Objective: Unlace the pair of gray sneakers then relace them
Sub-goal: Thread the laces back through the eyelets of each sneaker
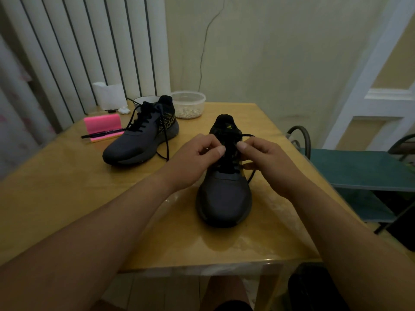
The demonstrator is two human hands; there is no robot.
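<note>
Curled and close together, the left hand point(194, 160) and the right hand point(269, 163) are held over the throat of the near sneaker point(224, 196). Each thumb and forefinger is apparently pinched on the black lace point(229, 170) at the middle eyelets, though the contact itself is partly hidden by the knuckles. This sneaker is stood sole-down on the yellow surface point(67, 198), directly before the person. Its toe is pointed toward the person and its heel away, so the long axis is laid straight from near to far. The shoe is judged light, with a soft upper, and liable to slide on the glossy top unless it is steadied. The lace is judged limp and thin, best taken close to an eyelet or at its stiff tip, where a short span can be drawn through. Farther back and to the left, the second sneaker point(143, 140) is set diagonally, toe toward the near left and heel toward the far right, with its loose lace point(166, 140) trailed down onto the surface. Beyond it, a pink block point(102, 124), a pen point(103, 132) and a clear tub point(188, 104) are seen.
</note>
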